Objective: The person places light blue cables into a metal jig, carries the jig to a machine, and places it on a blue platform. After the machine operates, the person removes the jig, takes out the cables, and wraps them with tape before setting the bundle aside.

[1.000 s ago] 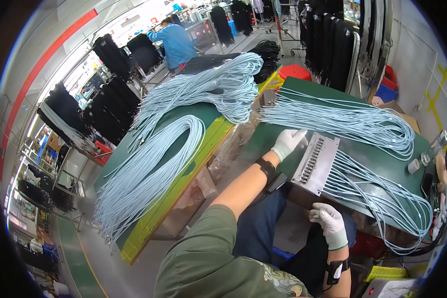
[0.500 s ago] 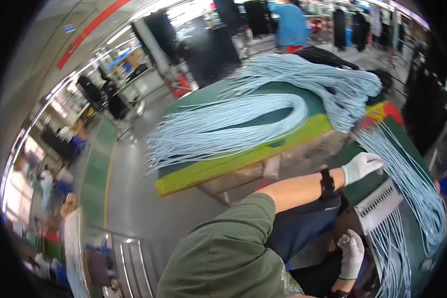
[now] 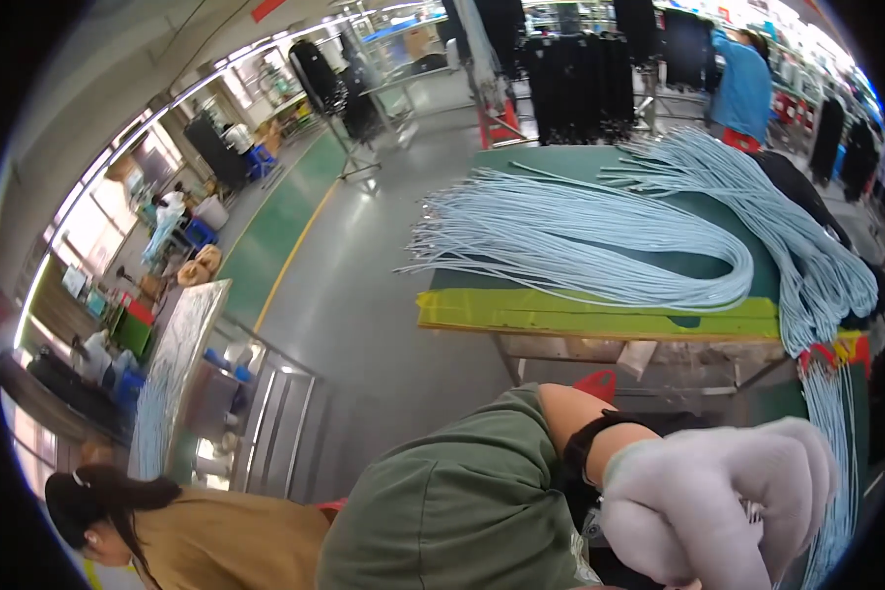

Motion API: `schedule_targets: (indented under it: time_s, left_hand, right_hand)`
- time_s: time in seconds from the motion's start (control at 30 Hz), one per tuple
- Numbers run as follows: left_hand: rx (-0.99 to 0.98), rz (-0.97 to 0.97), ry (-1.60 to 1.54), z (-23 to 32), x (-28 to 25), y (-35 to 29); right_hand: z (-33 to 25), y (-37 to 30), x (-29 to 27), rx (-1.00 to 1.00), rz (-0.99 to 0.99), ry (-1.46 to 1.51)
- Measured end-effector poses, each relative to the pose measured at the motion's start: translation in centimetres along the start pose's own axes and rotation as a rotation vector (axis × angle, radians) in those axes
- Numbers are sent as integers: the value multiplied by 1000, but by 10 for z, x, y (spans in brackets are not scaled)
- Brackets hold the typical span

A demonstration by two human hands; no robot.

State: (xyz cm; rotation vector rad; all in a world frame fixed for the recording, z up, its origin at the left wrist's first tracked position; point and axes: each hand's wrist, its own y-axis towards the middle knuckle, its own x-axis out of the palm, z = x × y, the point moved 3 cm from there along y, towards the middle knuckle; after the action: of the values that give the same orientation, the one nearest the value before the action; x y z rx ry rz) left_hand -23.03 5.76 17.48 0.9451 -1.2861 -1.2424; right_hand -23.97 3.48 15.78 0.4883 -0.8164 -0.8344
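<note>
My left hand (image 3: pixel 718 501), in a white glove with a dark band at the wrist, is raised close in front at the lower right. Its fingers are curled closed. A small bit of something silvery shows between the fingers, too little to name. Beyond the hand, a bundle of pale blue cables (image 3: pixel 828 413) hangs down along the right side, partly hidden by the glove. My right hand is out of sight.
A green table (image 3: pixel 560 157) with a yellow-taped front edge (image 3: pixel 600 313) bears a looped bundle of pale blue cables (image 3: pixel 580 241) and a second heap (image 3: pixel 777 216). A co-worker in brown (image 3: pixel 236 531) is at lower left. Black hanging goods (image 3: pixel 580 88) stand behind.
The view has swung left, so the table sits further right. My left hand has come from the cables by the slotted plate up close; my right hand and the plate have left view.
</note>
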Motion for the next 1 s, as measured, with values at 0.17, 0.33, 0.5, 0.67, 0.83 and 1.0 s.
schedule_targets:
  time_s: [0.17, 0.33, 0.5, 0.67, 0.83, 1.0]
  left_hand:
    - [99, -82, -19, 4, -26, -6]
    - [115, -102, -1, 3, -33, -13]
    - [42, -245, 125, -9, -37, -30]
    - [-11, 23, 274, 0, -51, -21]
    - [176, -37, 258, 16, -51, 6]
    - [102, -5, 232, 13, -38, -5]
  right_hand:
    - [-35, 0, -47, 440, -415, 178]
    - [-89, -8, -46, 1061, -740, 304]
    - [-121, -33, -35, 1017, -936, 565]
    - [-152, -67, -19, 951, -1128, 775]
    - [-180, -97, -10, 850, -1293, 1018]
    - [-206, -121, -6, 720, -1441, 1281]
